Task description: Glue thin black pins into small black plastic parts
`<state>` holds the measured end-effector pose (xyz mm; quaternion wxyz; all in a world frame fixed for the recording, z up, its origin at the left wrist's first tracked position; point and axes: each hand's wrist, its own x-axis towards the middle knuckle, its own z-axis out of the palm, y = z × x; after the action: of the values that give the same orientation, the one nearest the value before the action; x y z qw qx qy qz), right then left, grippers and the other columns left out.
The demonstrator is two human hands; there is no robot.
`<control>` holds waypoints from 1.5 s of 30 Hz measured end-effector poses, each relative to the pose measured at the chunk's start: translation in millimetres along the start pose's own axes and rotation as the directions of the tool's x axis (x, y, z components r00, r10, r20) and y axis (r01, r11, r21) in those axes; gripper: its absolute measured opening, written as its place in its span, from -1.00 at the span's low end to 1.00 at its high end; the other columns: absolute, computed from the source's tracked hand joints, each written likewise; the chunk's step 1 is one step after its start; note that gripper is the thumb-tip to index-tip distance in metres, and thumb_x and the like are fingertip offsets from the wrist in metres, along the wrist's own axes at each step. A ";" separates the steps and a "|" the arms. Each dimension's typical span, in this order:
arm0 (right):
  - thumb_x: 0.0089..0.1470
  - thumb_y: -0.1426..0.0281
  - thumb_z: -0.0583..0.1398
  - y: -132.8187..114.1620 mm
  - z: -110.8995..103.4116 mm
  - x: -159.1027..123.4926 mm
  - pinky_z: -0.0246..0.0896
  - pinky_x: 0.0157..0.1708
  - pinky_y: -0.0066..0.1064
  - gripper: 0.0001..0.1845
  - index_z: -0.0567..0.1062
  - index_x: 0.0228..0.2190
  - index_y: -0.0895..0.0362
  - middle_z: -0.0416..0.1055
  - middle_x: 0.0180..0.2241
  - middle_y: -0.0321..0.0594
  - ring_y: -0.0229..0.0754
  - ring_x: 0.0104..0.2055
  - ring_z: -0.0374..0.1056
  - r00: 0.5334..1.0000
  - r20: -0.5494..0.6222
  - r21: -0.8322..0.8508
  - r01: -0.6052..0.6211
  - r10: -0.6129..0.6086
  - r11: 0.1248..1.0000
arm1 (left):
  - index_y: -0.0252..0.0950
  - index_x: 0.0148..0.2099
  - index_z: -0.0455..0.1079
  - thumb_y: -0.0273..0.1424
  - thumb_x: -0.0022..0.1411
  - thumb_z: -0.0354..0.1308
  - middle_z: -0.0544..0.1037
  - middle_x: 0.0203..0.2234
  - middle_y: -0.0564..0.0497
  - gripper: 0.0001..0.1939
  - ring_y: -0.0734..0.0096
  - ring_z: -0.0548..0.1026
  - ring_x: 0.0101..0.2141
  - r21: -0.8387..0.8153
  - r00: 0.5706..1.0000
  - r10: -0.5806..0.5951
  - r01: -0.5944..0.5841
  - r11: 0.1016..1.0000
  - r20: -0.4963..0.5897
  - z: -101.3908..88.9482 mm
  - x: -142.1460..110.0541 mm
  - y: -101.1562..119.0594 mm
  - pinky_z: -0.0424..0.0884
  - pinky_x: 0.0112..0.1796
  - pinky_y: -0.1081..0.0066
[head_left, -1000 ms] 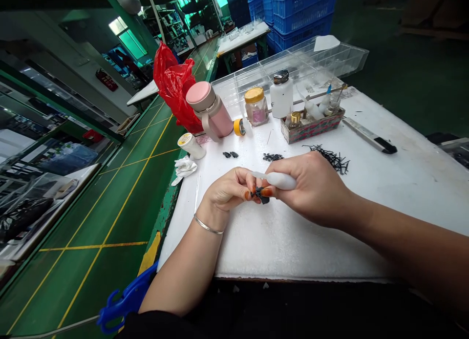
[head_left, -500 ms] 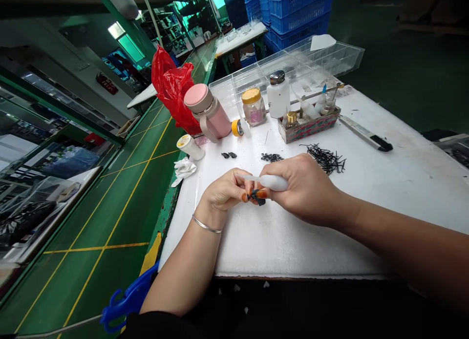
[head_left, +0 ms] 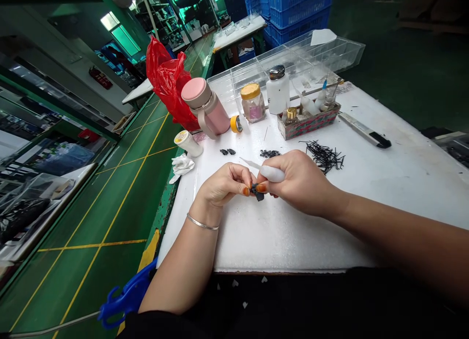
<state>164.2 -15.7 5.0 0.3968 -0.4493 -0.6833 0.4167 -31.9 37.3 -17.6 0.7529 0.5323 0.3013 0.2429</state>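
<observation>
The small black part (head_left: 258,192) is held above the white-topped table (head_left: 293,241), left of the middle of its near edge. The left hand (head_left: 223,185) is closed in a pinch on it, thumb against fingers; the right hand (head_left: 306,185) grips a white squeeze bottle (head_left: 273,174), nozzle pointing up and left, while its thumb touches the part. The part is dark and angular, its finer shape hidden by orange-stained fingertips. Beyond the hands lie black rings (head_left: 270,154) and thin black sticks (head_left: 325,157). Toward the far edge stand a pink flask (head_left: 210,112), a yellow-lidded jar (head_left: 252,104) and a patterned box (head_left: 309,120) of small bottles. A white glove (head_left: 181,167) lies at the left edge. Past the table are green flooring (head_left: 110,197) and stacked blue crates (head_left: 296,9).
</observation>
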 end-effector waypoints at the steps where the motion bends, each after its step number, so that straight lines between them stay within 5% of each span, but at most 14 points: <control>1: -0.11 0.53 0.26 -0.3 -0.3 0.4 -0.08 -0.63 -0.50 -0.87 0.51 -0.64 0.22 0.28 -0.71 -0.39 -0.38 -0.61 0.16 1.000 0.000 0.012 -0.011 0.011 1.000 | -0.38 -0.56 0.48 -0.36 -0.25 0.56 0.54 -0.59 -0.02 -0.68 0.41 0.49 -0.50 0.001 1.000 -0.004 0.004 1.000 -0.001 -0.5 -0.1 0.6 0.39 -0.38 0.43; 11: -0.12 0.42 0.33 5.2 -9.8 10.9 0.24 -0.53 -0.47 -0.90 0.57 -0.50 0.23 0.43 -0.60 -0.29 -0.31 -0.55 0.33 0.977 0.211 0.372 -0.087 0.007 0.924 | -0.37 -0.52 0.46 -0.34 -0.19 0.54 0.56 -0.52 -0.05 -0.68 0.31 0.53 -0.46 -0.080 0.999 0.036 -0.033 0.996 0.035 -5.4 -1.6 1.6 0.44 -0.32 0.30; 19: 0.05 0.42 0.25 8.7 -13.1 5.1 0.16 -0.54 -0.51 -0.87 0.59 -0.48 0.18 0.45 -0.60 -0.32 -0.34 -0.56 0.32 0.963 0.171 0.084 0.196 -0.208 0.977 | -0.40 -0.54 0.41 -0.32 -0.22 0.55 0.56 -0.52 -0.05 -0.63 0.35 0.53 -0.48 -0.094 0.998 0.034 -0.030 0.995 0.048 -3.1 -2.1 0.3 0.45 -0.39 0.39; 26: 0.14 0.42 0.21 15.8 -17.2 2.8 0.21 -0.47 -0.47 -0.86 0.60 -0.37 0.11 0.57 -0.49 -0.30 -0.30 -0.53 0.40 0.837 0.170 -0.185 0.545 -0.520 0.818 | -0.40 -0.51 0.46 -0.38 -0.19 0.53 0.57 -0.52 -0.07 -0.70 0.40 0.52 -0.51 -0.165 0.996 0.036 -0.022 0.986 0.080 -0.5 -2.7 0.1 0.43 -0.46 0.49; 36: 0.14 0.47 0.19 16.9 -15.1 1.5 0.19 -0.44 -0.43 -0.93 0.49 -0.38 0.14 0.54 -0.49 -0.28 -0.27 -0.50 0.40 0.708 0.145 -0.362 0.688 -0.691 0.629 | -0.38 -0.54 0.42 -0.34 -0.17 0.52 0.49 -0.58 -0.02 -0.67 0.41 0.48 -0.54 -0.212 0.997 0.056 -0.043 0.976 0.057 3.2 -3.0 -1.2 0.41 -0.47 0.46; 45: 0.16 0.49 0.16 13.2 -10.8 0.0 0.15 -0.45 -0.44 -0.92 0.44 -0.37 0.10 0.50 -0.50 -0.29 -0.27 -0.52 0.35 0.708 0.164 -0.302 0.699 -0.687 0.648 | -0.37 -0.55 0.41 -0.35 -0.23 0.54 0.48 -0.58 -0.02 -0.65 0.39 0.47 -0.56 -0.263 0.994 0.021 0.008 0.965 0.110 6.5 -2.5 -3.1 0.36 -0.52 0.47</control>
<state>177.8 -10.1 -3.6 0.4293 -0.2087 -0.8710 0.1160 -28.9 30.4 -18.4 0.8319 0.4413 0.2218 0.2529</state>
